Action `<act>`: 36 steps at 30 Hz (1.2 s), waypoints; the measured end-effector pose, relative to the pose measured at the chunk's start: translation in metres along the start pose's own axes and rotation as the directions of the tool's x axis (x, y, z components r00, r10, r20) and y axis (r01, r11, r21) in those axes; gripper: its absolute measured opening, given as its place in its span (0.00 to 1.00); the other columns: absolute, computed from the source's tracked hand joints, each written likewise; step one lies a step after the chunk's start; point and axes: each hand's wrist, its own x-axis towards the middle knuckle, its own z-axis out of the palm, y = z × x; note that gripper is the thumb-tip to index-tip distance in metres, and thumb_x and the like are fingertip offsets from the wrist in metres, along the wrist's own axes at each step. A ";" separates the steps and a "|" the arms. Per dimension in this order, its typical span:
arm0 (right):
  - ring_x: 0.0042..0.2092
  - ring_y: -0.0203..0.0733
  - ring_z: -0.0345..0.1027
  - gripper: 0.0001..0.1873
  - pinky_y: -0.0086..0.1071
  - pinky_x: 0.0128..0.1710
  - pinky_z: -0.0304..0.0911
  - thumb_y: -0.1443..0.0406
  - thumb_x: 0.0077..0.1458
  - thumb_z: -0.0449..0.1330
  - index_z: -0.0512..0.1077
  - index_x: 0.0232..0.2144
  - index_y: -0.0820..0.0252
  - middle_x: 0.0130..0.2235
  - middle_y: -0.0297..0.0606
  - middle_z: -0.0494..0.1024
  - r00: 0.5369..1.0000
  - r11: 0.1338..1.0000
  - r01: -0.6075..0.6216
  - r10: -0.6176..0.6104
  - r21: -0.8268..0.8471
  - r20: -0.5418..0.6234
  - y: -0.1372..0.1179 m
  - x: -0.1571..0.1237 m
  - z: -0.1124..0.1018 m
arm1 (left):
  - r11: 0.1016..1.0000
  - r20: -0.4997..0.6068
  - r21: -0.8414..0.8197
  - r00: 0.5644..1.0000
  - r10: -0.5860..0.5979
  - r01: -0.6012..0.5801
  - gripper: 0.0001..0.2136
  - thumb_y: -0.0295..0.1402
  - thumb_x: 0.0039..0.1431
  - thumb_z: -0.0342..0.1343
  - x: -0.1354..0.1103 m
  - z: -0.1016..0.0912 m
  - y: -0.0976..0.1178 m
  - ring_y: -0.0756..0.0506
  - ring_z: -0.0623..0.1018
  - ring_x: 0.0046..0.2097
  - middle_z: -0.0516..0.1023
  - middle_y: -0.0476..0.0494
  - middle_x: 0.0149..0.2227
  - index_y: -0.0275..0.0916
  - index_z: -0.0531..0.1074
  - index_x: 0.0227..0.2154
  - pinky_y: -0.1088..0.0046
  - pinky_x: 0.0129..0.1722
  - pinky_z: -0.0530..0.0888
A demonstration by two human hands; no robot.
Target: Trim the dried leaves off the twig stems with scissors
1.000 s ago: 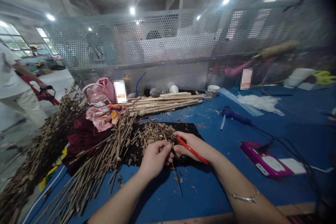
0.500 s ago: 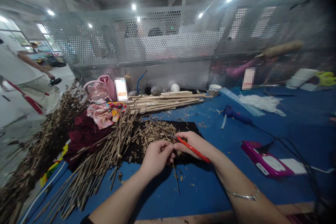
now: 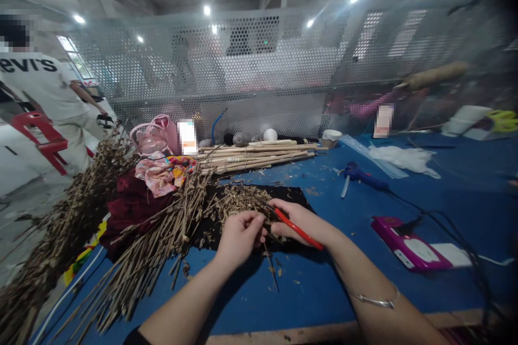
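Note:
My left hand (image 3: 239,237) is closed in a pinch on a thin dried stem (image 3: 272,263), whose lower end sticks out below the fingers over the blue table. Just beside it, my right hand (image 3: 302,222) grips red-handled pliers (image 3: 297,229); their dark jaws point up and left, and the far handle is hidden in the palm. Under and behind both hands lies a heap of dried leaves and bits (image 3: 238,202) on a black cloth (image 3: 293,194). A bundle of dried stalks (image 3: 137,259) spreads to the left of my left hand.
Pale wooden sticks (image 3: 259,156) lie at the back, before a perforated metal screen (image 3: 251,70). On the right are a blue glue gun (image 3: 364,177) and a magenta device (image 3: 408,245) with cables. A pink bag (image 3: 157,135) stands back left. Farther left, a person (image 3: 52,81) stands near a red stool (image 3: 42,137).
My left hand has shifted slightly up and left, its fingers a little farther from the right hand. The person at the left has moved and shows more of their back and the red stool.

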 end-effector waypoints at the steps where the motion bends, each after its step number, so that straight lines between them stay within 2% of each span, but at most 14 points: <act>1: 0.26 0.33 0.55 0.34 0.25 0.26 0.55 0.48 0.44 0.59 0.62 0.47 0.64 0.26 0.31 0.65 1.000 1.000 0.005 -0.005 0.008 0.006 0.000 0.000 0.000 | 1.000 -0.004 0.000 1.000 0.006 -0.006 0.15 0.44 0.51 0.53 0.000 0.000 0.000 0.56 0.64 0.18 0.69 0.50 0.18 0.34 0.68 0.24 0.82 0.17 0.62; 5: 0.26 0.33 0.54 0.33 0.25 0.25 0.54 0.48 0.46 0.57 0.61 0.48 0.64 0.26 0.31 0.65 0.999 1.000 0.010 -0.010 0.018 -0.032 0.002 0.001 0.001 | 1.000 -0.051 -0.012 0.999 0.018 -0.019 0.15 0.44 0.51 0.53 0.000 -0.001 -0.001 0.54 0.68 0.20 0.71 0.48 0.21 0.34 0.70 0.27 0.82 0.18 0.64; 9: 0.26 0.33 0.55 0.33 0.26 0.26 0.54 0.48 0.46 0.57 0.60 0.48 0.63 0.27 0.31 0.65 0.998 0.997 0.061 -0.060 0.043 -0.013 0.006 0.002 0.003 | 0.999 -0.107 -0.040 0.994 0.020 -0.024 0.16 0.44 0.49 0.54 0.002 -0.002 -0.004 0.54 0.69 0.20 0.71 0.48 0.20 0.33 0.70 0.30 0.82 0.18 0.65; 14: 0.27 0.34 0.56 0.32 0.28 0.28 0.56 0.48 0.47 0.56 0.61 0.47 0.63 0.27 0.32 0.66 0.989 0.998 0.068 -0.066 0.012 -0.135 0.007 0.004 0.004 | 0.993 -0.179 -0.114 0.984 0.020 -0.041 0.18 0.44 0.48 0.56 0.003 -0.002 -0.004 0.54 0.70 0.20 0.72 0.48 0.21 0.33 0.70 0.34 0.81 0.18 0.66; 16: 0.27 0.35 0.57 0.33 0.28 0.28 0.56 0.48 0.46 0.57 0.60 0.48 0.64 0.27 0.33 0.67 0.988 0.997 0.079 -0.075 0.021 -0.132 0.003 0.003 0.004 | 0.991 -0.193 -0.122 0.981 0.027 -0.052 0.18 0.44 0.48 0.56 0.003 -0.002 -0.003 0.53 0.70 0.20 0.72 0.48 0.21 0.33 0.70 0.35 0.81 0.18 0.66; 20: 0.32 0.38 0.62 0.33 0.30 0.34 0.60 0.51 0.43 0.62 0.61 0.48 0.62 0.34 0.37 0.71 0.988 0.991 0.135 -0.132 0.027 -0.082 -0.006 0.002 0.009 | 0.994 -0.166 -0.092 0.985 0.050 -0.066 0.17 0.44 0.49 0.55 0.001 -0.002 -0.002 0.53 0.69 0.20 0.71 0.48 0.21 0.33 0.70 0.35 0.80 0.19 0.67; 24: 0.45 0.46 0.63 0.36 0.36 0.45 0.58 0.51 0.39 0.64 0.62 0.48 0.61 0.46 0.45 0.69 0.961 0.982 0.183 -0.190 -0.053 -0.200 -0.006 0.005 0.019 | 0.992 -0.123 -0.002 0.985 0.125 -0.126 0.14 0.42 0.52 0.53 -0.001 -0.002 -0.001 0.55 0.66 0.19 0.70 0.50 0.20 0.33 0.71 0.31 0.81 0.18 0.64; 27: 0.47 0.47 0.62 0.37 0.37 0.47 0.58 0.50 0.39 0.64 0.61 0.49 0.62 0.47 0.46 0.67 0.949 0.978 0.193 -0.206 -0.074 -0.240 -0.002 0.008 0.025 | 0.986 -0.089 0.045 0.983 0.161 -0.158 0.14 0.41 0.53 0.52 -0.003 -0.002 0.000 0.55 0.64 0.18 0.68 0.51 0.18 0.33 0.71 0.28 0.80 0.18 0.62; 31: 0.42 0.44 0.64 0.36 0.34 0.42 0.60 0.49 0.38 0.64 0.63 0.47 0.62 0.44 0.44 0.69 0.937 0.975 0.212 -0.224 -0.073 -0.269 -0.002 0.010 0.028 | 0.986 -0.099 0.076 0.983 0.158 -0.151 0.14 0.42 0.52 0.52 -0.002 -0.003 -0.002 0.54 0.64 0.19 0.67 0.51 0.18 0.34 0.72 0.30 0.79 0.18 0.63; 34: 0.30 0.38 0.64 0.33 0.29 0.30 0.60 0.49 0.41 0.62 0.64 0.46 0.62 0.33 0.38 0.72 0.954 0.988 0.148 -0.155 -0.045 -0.257 -0.004 0.009 0.029 | 0.990 -0.124 0.079 0.984 0.127 -0.118 0.15 0.43 0.52 0.52 0.000 -0.004 -0.004 0.53 0.64 0.18 0.67 0.52 0.18 0.35 0.73 0.32 0.79 0.18 0.63; 36: 0.27 0.36 0.62 0.32 0.27 0.26 0.58 0.49 0.42 0.62 0.65 0.45 0.63 0.28 0.35 0.71 0.961 0.993 0.115 -0.121 -0.038 -0.249 -0.004 0.009 0.029 | 0.992 -0.128 0.071 0.985 0.114 -0.106 0.15 0.44 0.52 0.52 0.001 -0.004 -0.005 0.53 0.65 0.18 0.67 0.52 0.17 0.35 0.73 0.32 0.79 0.18 0.63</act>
